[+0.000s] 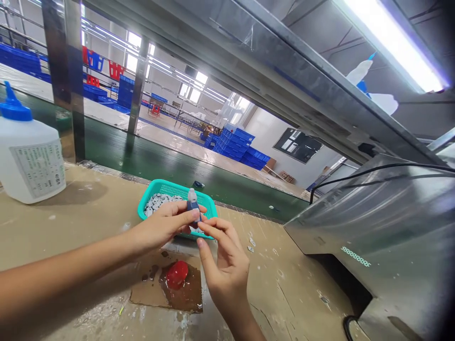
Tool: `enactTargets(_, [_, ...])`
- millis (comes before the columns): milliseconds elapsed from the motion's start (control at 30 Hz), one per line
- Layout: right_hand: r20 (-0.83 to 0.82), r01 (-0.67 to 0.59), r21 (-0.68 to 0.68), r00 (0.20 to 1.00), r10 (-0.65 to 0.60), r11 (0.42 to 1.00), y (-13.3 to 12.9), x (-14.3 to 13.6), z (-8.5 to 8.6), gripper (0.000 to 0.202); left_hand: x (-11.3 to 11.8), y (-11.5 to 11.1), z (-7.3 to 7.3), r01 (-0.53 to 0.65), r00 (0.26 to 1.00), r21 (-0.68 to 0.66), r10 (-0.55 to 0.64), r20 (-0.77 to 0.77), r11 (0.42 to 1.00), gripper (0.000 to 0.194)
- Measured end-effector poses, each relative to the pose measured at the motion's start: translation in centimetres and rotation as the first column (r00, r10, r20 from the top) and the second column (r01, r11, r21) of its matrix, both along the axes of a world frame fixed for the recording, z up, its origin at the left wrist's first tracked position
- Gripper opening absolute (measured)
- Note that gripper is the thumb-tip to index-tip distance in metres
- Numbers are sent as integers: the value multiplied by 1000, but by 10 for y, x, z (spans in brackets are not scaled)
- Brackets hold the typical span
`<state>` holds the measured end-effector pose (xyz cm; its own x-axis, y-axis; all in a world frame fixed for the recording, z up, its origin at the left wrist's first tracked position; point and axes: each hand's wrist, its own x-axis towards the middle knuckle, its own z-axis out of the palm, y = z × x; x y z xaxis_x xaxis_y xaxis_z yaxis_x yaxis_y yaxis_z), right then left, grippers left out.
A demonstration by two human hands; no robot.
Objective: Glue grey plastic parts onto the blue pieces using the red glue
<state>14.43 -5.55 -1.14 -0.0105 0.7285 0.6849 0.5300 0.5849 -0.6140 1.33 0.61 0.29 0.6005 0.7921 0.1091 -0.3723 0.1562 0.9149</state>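
Tan, spattered tabletop (270, 270) borders green belt (170, 163), blue crates (232, 144) beyond; left hand (172, 218) pinches blue-and-white piece (192, 201), right hand (229, 265) loosely spread.

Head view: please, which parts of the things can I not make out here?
In the head view:
Small piece: lower half partly hidden by the left hand.
Basket: near side partly hidden by that hand and the right hand.
Bottle: left side cut off by picture edge.
Label: print too small.

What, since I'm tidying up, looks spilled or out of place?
Wet patches around the red lump on the brown sheet look like a spill; small pieces lie loose right of the basket, outside it.
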Motion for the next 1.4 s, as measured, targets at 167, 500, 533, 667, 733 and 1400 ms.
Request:
enactTargets(167, [-134, 48, -72, 989, -58, 996, 6, 9, 0, 17, -8, 3, -4, 45, 970, 294, 29, -242, 955, 28])
enactTargets(500, [-194, 34, -196, 978, -73, 980, 10, 13, -6, 17, -7, 15, -8, 23, 998, 236, -10, -58, 972, 22])
enactTargets(533, [-203, 36, -211, 976, -80, 977, 13, 16, -5, 17, -8, 17, -8, 14, 999, 216, -6, -38, 976, 22])
enactTargets(667, [-94, 76, -279, 990, -106, 957, 42, 33, 0, 31, -24, 36, -2, -63, 976, 397, 140, -168, 915, 26])
enactTargets(733, [172, 170, -303, 978, -122, 938, 65, 40, 1, 51, -39, 56, 0, -103, 875, 588, 354, -330, 802, 28])
enactTargets(1400, [277, 189, -418, 958, -74, 889, 114, 53, -1, 45, -101, 222, -47, -236, 340, 730, 758, -557, 642, 35])
